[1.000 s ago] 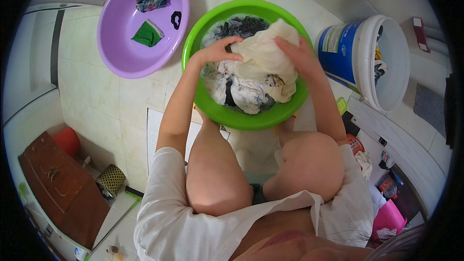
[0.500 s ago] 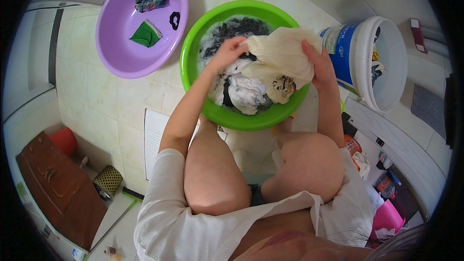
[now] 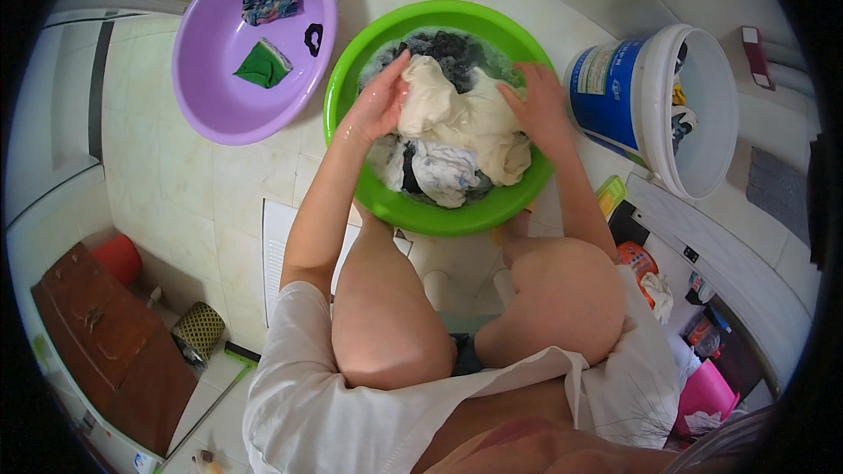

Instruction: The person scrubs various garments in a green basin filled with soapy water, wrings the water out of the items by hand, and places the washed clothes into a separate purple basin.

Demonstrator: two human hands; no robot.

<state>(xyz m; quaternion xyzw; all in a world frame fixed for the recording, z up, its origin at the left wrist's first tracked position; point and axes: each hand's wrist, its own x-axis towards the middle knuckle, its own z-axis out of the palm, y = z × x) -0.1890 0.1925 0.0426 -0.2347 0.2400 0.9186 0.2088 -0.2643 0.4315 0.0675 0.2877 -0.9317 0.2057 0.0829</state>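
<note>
A cream garment [image 3: 474, 114] lies bunched on top of the wash in a green basin [image 3: 439, 222] between my knees. At its left side my left hand [image 3: 379, 101] is open, fingers stretched out and the palm against or close to the cloth. My right hand [image 3: 542, 105] rests at the garment's right edge, also open, with the thumb apart from the fingers and over the cloth. Beneath and nearer me sits a white patterned garment [image 3: 443, 171]. Dark clothes [image 3: 443, 53] soak in sudsy water at the far side of the basin.
A purple basin [image 3: 198, 92] at the far left holds a green cloth [image 3: 263, 66], a patterned cloth [image 3: 270, 7] and a black hair tie [image 3: 313, 39]. To the right, a tilted white-and-blue bucket [image 3: 606, 92] contains clothes. A brown cabinet [image 3: 114, 342] stands at lower left.
The cream garment, held up and spread between both hands before, has come down into a bunch on the wash. My left hand moved left; my right hand moved left and lower, fingers now loosened.
</note>
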